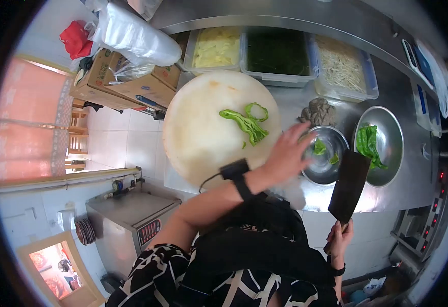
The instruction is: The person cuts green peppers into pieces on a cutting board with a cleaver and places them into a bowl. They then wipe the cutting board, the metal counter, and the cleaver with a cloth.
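Observation:
My left hand, slightly blurred, is over the right edge of the round cutting board, beside a small metal bowl. Its fingers are spread and nothing shows in them. Pieces of green pepper lie in that bowl. On the board rest a flattened green pepper and a curled strip of it. My right hand grips a cleaver by the handle, its dark blade pointing up and away. The blade partly covers a larger metal bowl holding more green pepper.
Along the back stand plastic tubs of pale yellow slices, something dark green and whitish shreds. A crumpled grey-brown cloth lies behind the small bowl. Cardboard boxes and a plastic bag roll are at left.

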{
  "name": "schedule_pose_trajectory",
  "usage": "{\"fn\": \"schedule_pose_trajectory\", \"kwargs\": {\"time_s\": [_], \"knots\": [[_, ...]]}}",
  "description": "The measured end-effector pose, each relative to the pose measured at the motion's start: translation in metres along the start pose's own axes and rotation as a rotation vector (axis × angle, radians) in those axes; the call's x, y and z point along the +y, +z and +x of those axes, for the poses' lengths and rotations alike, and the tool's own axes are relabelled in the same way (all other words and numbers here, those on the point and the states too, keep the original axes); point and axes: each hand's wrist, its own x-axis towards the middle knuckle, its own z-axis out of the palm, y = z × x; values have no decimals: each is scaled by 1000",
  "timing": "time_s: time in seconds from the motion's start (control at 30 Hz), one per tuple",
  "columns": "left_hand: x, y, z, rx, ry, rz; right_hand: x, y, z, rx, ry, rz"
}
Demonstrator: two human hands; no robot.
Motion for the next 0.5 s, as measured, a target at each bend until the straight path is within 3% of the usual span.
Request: {"fn": "schedule_pose_trajectory", "kwargs": {"time_s": [0.07,0.2,0.23,0.3,0.5], "knots": [[-53,-40,-10,-34,2,67,3,-3,0,-5,8,-37],[-103,-105,-39,70,-144,504,-3,8,6,-43,19,-55],[-111,-112,-43,80,-155,505,-7,14,9,-74,14,-77],[-122,-123,-51,-165,-221,304,-16,27,15,-117,-5,-114],[-96,-134,-140,156,-479,34,-41,52,25,-370,-186,-377]]}}
